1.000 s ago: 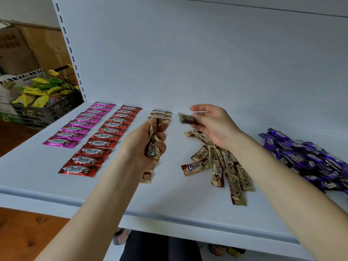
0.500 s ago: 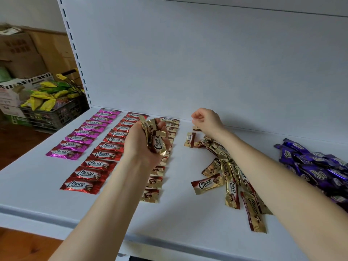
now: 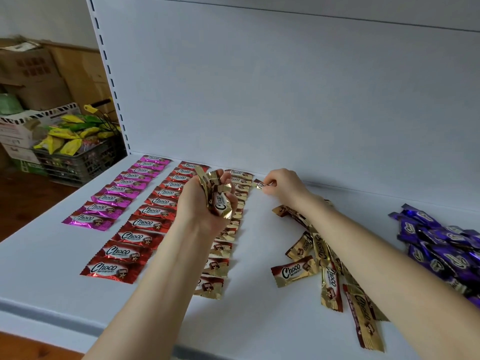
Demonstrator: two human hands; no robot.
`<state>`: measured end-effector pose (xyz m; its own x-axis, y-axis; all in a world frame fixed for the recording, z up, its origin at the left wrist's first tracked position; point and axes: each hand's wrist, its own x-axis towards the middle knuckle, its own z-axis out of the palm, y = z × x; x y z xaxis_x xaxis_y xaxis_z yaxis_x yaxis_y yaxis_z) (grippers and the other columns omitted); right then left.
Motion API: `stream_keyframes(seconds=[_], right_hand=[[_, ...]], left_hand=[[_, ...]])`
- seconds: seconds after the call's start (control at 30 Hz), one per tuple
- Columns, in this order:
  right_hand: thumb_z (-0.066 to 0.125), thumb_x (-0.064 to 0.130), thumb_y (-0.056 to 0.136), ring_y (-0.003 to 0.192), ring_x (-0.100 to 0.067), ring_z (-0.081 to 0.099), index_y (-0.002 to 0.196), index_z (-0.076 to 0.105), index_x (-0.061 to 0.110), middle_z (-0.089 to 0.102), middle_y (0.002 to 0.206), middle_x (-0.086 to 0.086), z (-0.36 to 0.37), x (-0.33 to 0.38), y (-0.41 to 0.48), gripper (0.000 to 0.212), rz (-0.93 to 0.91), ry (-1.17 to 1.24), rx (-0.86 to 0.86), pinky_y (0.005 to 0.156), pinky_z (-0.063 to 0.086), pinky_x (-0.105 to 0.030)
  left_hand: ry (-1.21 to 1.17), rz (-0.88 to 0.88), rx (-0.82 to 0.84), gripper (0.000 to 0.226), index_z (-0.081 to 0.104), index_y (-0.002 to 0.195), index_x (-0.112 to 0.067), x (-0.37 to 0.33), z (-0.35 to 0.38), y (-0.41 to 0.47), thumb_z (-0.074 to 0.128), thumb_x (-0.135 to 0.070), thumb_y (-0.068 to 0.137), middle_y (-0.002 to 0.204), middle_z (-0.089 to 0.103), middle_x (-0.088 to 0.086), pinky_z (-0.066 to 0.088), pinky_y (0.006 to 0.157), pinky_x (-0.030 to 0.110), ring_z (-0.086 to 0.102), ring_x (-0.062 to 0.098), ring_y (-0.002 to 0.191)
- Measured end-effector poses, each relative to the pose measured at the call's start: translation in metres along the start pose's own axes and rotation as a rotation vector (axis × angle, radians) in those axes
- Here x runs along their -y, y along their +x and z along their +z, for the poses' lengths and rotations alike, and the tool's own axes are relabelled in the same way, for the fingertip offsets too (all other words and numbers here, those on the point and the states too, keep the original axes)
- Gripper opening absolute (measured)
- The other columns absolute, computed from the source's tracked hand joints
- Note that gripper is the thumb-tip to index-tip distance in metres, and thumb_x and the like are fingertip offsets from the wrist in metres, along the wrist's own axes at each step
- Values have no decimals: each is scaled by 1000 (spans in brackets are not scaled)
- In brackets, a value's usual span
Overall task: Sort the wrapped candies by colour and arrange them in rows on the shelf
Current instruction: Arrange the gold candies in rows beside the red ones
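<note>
On the white shelf (image 3: 52, 268), your left hand (image 3: 205, 201) had its fingers clamped round a bunch of gold candies (image 3: 219, 202) above the gold row (image 3: 220, 255), beside the red row (image 3: 145, 224) and pink row (image 3: 117, 196). Your right hand (image 3: 283, 188) pinched a single gold candy (image 3: 259, 184) at the shelf's back edge, beyond the loose gold pile (image 3: 324, 255); the purple pile (image 3: 441, 245) lay far right.

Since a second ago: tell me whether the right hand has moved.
Yes. The right hand has dropped toward the back of the shelf, its fingers pinching a gold candy just right of the gold row's far end.
</note>
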<state>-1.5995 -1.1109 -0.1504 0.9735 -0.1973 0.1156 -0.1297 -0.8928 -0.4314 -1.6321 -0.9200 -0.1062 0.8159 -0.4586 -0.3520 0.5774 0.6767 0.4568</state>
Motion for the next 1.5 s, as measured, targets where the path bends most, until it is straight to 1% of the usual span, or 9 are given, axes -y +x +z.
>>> stream_keyframes(seconds=[0.1, 0.2, 0.3, 0.43, 0.6, 0.73, 0.97, 1.13, 1.5], right_hand=[[56, 13, 87, 96, -26, 55, 101, 66, 3, 63, 103, -13, -2, -10, 5, 20, 16, -33, -20, 69, 34, -26], [55, 15, 89, 105, -28, 52, 105, 68, 8, 59, 108, -15, -5, -23, 10, 21, 17, -107, -55, 70, 30, -24], [53, 15, 90, 104, -28, 52, 106, 68, 13, 56, 108, -13, -6, -27, 15, 22, -8, -160, -62, 74, 35, -27], [50, 12, 92, 101, -27, 54, 104, 67, 8, 59, 106, -12, 3, -19, 25, 21, -64, -159, -58, 78, 40, -31], [50, 16, 92, 99, -27, 53, 105, 63, 5, 59, 105, -11, 7, -23, 27, 21, -45, -164, -89, 74, 36, -29], [45, 11, 91, 92, -30, 52, 90, 62, 6, 57, 93, -12, -3, -25, 22, 18, -32, -284, 2, 65, 37, -31], [43, 4, 88, 90, -32, 54, 104, 62, 13, 61, 103, -13, -10, -23, 24, 27, -23, -512, 53, 68, 37, -28], [43, 16, 96, 103, -32, 52, 115, 57, 12, 57, 113, -12, -4, -21, 21, 24, -106, -431, -6, 81, 43, -36], [42, 16, 97, 99, -32, 53, 106, 64, 7, 56, 106, -13, 1, -20, 20, 25, -77, -360, -35, 80, 46, -36]], left_hand=[[-15, 0, -10, 29, 53, 83, -10, 0, -3, 1, 26, -8, 94, 70, 53, 0, 35, 40, 11, 44, 8, 58], [-23, -24, -15, 29, 54, 81, -10, 0, -5, 2, 28, -8, 94, 67, 54, 0, 35, 39, 11, 45, 8, 57], [-33, -52, -10, 28, 54, 79, -10, 1, -5, 2, 30, -9, 94, 67, 55, 0, 37, 37, 11, 47, 9, 57], [-42, -67, -12, 27, 55, 81, -10, -2, -8, 3, 32, -11, 95, 67, 57, 0, 38, 36, 11, 48, 9, 56], [-61, -61, -19, 26, 56, 87, -10, -4, -11, 4, 32, -14, 96, 68, 58, 1, 38, 36, 12, 49, 10, 54], [-63, -64, -22, 26, 56, 88, -10, -4, -11, 3, 32, -14, 97, 69, 58, 1, 39, 36, 12, 50, 10, 54], [-79, -76, -19, 24, 55, 89, -10, -5, -13, 2, 33, -15, 96, 69, 59, 2, 39, 36, 12, 50, 10, 52], [-69, -84, -7, 26, 56, 83, -10, -4, -12, 2, 33, -14, 95, 69, 57, 1, 38, 37, 11, 49, 9, 55], [-69, -85, 5, 26, 56, 83, -9, -4, -12, 1, 33, -15, 95, 69, 57, 1, 38, 36, 11, 48, 9, 55]])
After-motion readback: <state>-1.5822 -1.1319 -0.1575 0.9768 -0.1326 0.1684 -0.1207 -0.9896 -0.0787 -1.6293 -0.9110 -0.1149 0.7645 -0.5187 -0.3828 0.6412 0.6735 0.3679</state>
